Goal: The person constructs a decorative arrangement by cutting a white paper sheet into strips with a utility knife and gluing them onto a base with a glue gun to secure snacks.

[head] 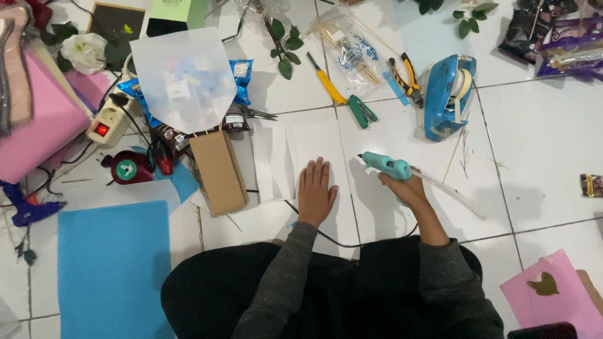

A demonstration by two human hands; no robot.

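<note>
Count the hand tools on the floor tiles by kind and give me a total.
Glue guns: 2, teal one in the right hand, blue one at left
Box cutter: 1, yellow
Pliers: 1
Tape dispenser: 1, blue
Total: 5

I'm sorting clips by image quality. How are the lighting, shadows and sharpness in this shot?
Head view: even, bright light on the white floor tiles; soft shadows fall beside the left hand and under the glue gun in the right hand; no strong glare; the frosted sheet blurs what lies beneath it; centre is fairly sharp, edges slightly soft.
</note>
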